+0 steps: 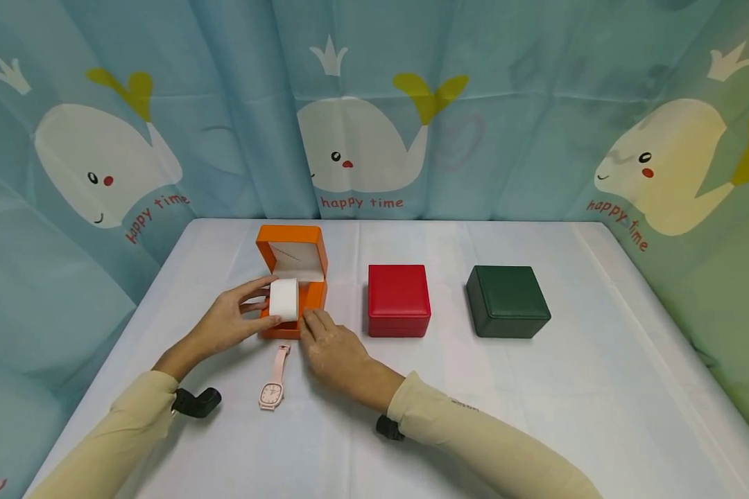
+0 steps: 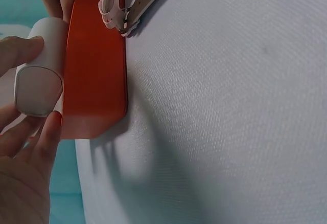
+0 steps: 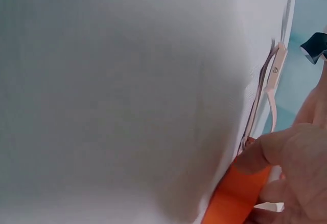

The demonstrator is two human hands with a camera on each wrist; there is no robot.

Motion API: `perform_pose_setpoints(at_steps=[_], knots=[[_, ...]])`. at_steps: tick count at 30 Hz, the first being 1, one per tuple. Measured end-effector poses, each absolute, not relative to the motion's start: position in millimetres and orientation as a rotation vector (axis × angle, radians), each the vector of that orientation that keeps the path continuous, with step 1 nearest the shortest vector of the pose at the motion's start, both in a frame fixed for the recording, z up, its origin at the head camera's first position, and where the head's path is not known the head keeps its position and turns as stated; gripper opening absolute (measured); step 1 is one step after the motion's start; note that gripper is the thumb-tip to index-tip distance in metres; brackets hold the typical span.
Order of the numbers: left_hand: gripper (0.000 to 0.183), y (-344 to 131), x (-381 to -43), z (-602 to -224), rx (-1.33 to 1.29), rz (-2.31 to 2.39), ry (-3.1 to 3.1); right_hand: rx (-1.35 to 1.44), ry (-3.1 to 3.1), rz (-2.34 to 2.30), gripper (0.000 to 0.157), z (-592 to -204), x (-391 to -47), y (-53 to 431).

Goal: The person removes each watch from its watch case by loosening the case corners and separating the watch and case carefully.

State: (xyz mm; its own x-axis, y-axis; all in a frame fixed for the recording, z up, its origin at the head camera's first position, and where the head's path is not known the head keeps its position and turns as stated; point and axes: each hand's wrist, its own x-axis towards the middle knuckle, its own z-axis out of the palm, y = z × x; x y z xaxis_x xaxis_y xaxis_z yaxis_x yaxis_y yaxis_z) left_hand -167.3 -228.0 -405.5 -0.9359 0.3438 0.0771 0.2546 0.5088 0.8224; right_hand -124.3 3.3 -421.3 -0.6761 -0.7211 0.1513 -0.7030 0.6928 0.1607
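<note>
In the head view an orange watch box [image 1: 314,296] stands at the left with its lid [image 1: 296,258] raised. My left hand [image 1: 227,319] holds a white watch cushion [image 1: 283,300] between thumb and fingers, just over the box's open inside. In the left wrist view the bare cushion [image 2: 47,45] overlaps the box's rim. My right hand [image 1: 338,352] grips the front right corner of the box, thumb [image 3: 258,155] against its outer wall. A pink watch [image 1: 271,394] lies on the table in front of the box, between both hands.
A red box [image 1: 399,298], closed, stands to the right of the orange one. Farther right is a closed dark green box [image 1: 508,298]. The white-covered table [image 1: 505,402] is bordered by blue and green curtains [image 1: 237,159] with whale prints.
</note>
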Motion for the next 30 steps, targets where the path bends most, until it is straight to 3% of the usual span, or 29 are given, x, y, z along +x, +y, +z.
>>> perform_pose_setpoints(at_steps=[7, 22, 30], knots=[[0.075, -227.6, -170.5, -405.3, 0.559, 1.338, 2.646, 1.260, -2.719, -0.053, 0.070, -424.4, -123.8, 11.8], [0.072, -224.6, -177.3, -403.8, 0.625, 1.259, 2.667, 1.318, -2.822, 0.074, 0.064, -417.1, -132.3, 23.2], [0.071, -222.0, -179.6, -403.0, 0.622, 1.243, 2.652, 1.322, -2.824, 0.034, 0.069, -418.4, -133.7, 25.3]])
